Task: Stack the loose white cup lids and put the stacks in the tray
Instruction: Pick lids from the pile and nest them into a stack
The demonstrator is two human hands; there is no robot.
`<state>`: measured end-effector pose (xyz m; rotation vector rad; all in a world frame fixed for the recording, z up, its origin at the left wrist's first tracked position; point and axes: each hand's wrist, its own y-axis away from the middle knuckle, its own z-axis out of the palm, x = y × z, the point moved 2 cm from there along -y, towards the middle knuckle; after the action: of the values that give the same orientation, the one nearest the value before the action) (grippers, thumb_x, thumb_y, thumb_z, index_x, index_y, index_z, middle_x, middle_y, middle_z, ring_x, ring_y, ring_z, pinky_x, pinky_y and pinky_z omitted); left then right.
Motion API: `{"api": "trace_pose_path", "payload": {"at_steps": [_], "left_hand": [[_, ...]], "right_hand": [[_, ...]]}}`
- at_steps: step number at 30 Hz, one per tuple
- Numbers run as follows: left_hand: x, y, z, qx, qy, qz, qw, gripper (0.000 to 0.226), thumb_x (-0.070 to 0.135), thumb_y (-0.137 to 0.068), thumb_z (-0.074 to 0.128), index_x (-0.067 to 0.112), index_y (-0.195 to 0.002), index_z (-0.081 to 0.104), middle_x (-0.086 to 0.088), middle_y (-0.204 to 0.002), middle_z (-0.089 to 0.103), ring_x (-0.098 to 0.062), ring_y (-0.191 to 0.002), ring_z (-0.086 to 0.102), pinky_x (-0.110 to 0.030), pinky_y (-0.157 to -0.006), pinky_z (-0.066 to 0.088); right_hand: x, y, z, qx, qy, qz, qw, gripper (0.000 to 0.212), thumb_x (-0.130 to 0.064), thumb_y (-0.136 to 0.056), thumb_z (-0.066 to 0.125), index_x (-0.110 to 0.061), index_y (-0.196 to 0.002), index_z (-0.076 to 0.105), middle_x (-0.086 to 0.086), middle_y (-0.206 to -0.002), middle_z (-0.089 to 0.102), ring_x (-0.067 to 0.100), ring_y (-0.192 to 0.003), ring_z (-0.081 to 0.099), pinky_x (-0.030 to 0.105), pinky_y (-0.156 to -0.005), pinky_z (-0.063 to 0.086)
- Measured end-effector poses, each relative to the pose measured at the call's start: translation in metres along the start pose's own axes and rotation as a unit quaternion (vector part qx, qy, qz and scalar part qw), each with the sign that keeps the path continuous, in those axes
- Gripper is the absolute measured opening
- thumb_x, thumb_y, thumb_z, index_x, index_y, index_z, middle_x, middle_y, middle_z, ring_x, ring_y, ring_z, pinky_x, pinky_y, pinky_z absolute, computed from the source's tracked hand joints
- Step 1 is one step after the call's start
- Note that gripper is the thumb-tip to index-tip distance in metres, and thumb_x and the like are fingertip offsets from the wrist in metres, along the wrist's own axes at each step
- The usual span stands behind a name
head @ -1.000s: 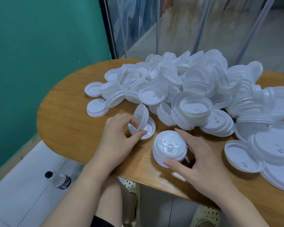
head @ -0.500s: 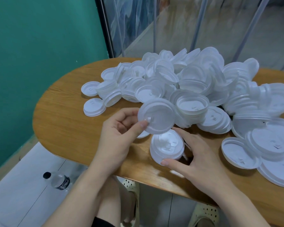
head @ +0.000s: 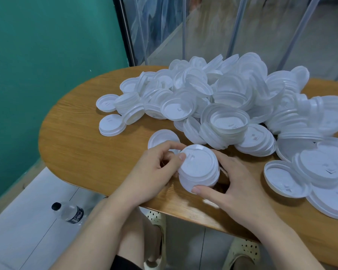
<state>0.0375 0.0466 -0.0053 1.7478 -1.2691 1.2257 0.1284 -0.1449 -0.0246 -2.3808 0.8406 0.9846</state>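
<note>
Stack: a short stack (head: 199, 168) of white lids is held upright on the table (head: 82, 152) near its front edge, between the two hands.
Stack axis: vertical, flat tops up; the top lid's sip tab is pointed toward about 11 o'clock.
Left hand (head: 154, 172): at 9 o'clock of the stack, with the fingers curled and the thumb tip pressed on the rim of the top lid, which is pinched at its left edge.
Right hand (head: 232, 184): at 3 to 5 o'clock of the stack, cupped round its side, with the thumb tip laid against the lower front wall.
Loose lid (head: 162, 139): lying flat just beyond the left hand, at 11 o'clock of the stack and almost touching it; the left hand is the nearer one.
Pile (head: 222, 98): the heap of unsorted lids is spread from 12 to 3 o'clock, its nearest part just beside the stack.
Tray: not in view, so its direction from the hands cannot be told.
Step judged: the top lid is being seated on the stack; many lids are left, so the task is judged to be at an early stage.
Next reach judged: the loose lid at 11 o'clock is best taken by the left hand while the stack is steadied by the right.
</note>
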Motion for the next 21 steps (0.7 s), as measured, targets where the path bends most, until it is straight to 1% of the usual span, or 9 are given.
{"api": "trace_pose_path", "payload": {"at_steps": [3,6,8,13,15,17,18,21], "left_hand": [[0.0009,-0.0001,-0.0007,-0.004,-0.008,0.0,1.0,0.019,0.027,-0.103,0.06,0.022,-0.119,0.07,0.0,-0.064,0.059,-0.003,-0.062,0.058,-0.017,-0.063,0.044],[0.0033,0.0004,-0.0005,-0.004,-0.01,0.004,1.0,0.019,0.029,-0.101,0.062,0.024,-0.117,0.072,0.002,-0.063,0.059,0.001,-0.06,0.057,-0.014,-0.061,0.042],[0.0043,0.0006,-0.0009,-0.001,-0.011,0.008,1.0,0.019,0.029,-0.1,0.064,0.025,-0.116,0.073,-0.001,-0.063,0.06,0.001,-0.059,0.057,-0.011,-0.061,0.039],[0.0053,0.0006,-0.0017,0.003,-0.002,0.008,1.0,0.018,0.028,-0.098,0.067,0.027,-0.114,0.074,-0.006,-0.064,0.063,0.002,-0.055,0.055,-0.011,-0.059,0.037],[0.0055,0.0008,-0.0018,0.005,0.0,0.009,1.0,0.018,0.027,-0.097,0.068,0.027,-0.113,0.074,-0.009,-0.065,0.063,0.002,-0.055,0.055,-0.011,-0.058,0.037],[0.0048,0.0005,-0.0019,0.006,0.0,0.011,1.0,0.017,0.027,-0.096,0.069,0.027,-0.113,0.074,-0.011,-0.065,0.064,0.001,-0.054,0.055,-0.012,-0.057,0.037],[0.0042,0.0001,-0.0019,0.006,-0.001,0.012,1.0,0.017,0.027,-0.096,0.069,0.027,-0.112,0.074,-0.011,-0.065,0.064,0.001,-0.054,0.055,-0.012,-0.057,0.038],[0.0033,-0.0008,-0.0014,0.005,-0.001,0.014,1.0,0.015,0.026,-0.098,0.068,0.028,-0.111,0.074,-0.013,-0.065,0.063,0.002,-0.053,0.053,-0.013,-0.056,0.038]], "right_hand": [[0.0046,0.0002,0.0018,0.006,0.003,0.011,1.0,0.084,-0.073,-0.066,0.079,-0.053,-0.14,0.045,-0.032,-0.127,0.057,-0.006,-0.12,0.049,0.021,-0.096,0.041],[0.0067,-0.0002,0.0024,0.007,-0.006,0.018,1.0,0.085,-0.073,-0.064,0.08,-0.054,-0.139,0.043,-0.033,-0.128,0.056,-0.007,-0.122,0.049,0.018,-0.096,0.04],[0.0072,-0.0003,0.0027,0.001,-0.007,0.018,1.0,0.086,-0.073,-0.065,0.081,-0.052,-0.141,0.045,-0.031,-0.128,0.057,-0.005,-0.122,0.05,0.021,-0.096,0.042],[0.0064,-0.0002,0.0021,-0.007,-0.018,0.023,1.0,0.088,-0.074,-0.063,0.08,-0.055,-0.141,0.044,-0.028,-0.128,0.059,-0.003,-0.123,0.05,0.026,-0.097,0.044],[0.0053,0.0002,0.0017,-0.004,-0.015,0.017,1.0,0.087,-0.076,-0.061,0.078,-0.06,-0.139,0.043,-0.033,-0.127,0.057,-0.005,-0.122,0.049,0.024,-0.099,0.043],[0.0042,0.0006,0.0013,0.003,-0.005,0.017,1.0,0.088,-0.08,-0.058,0.073,-0.067,-0.137,0.036,-0.041,-0.126,0.052,-0.011,-0.123,0.045,0.018,-0.099,0.037],[0.0043,0.0007,0.0016,0.004,-0.001,0.021,1.0,0.091,-0.082,-0.058,0.07,-0.067,-0.139,0.032,-0.041,-0.126,0.05,-0.012,-0.123,0.043,0.017,-0.099,0.035],[0.0048,0.0008,0.0022,0.001,0.006,0.031,0.999,0.097,-0.085,-0.06,0.066,-0.057,-0.148,0.034,-0.034,-0.129,0.051,-0.009,-0.124,0.043,0.021,-0.1,0.036]]}}
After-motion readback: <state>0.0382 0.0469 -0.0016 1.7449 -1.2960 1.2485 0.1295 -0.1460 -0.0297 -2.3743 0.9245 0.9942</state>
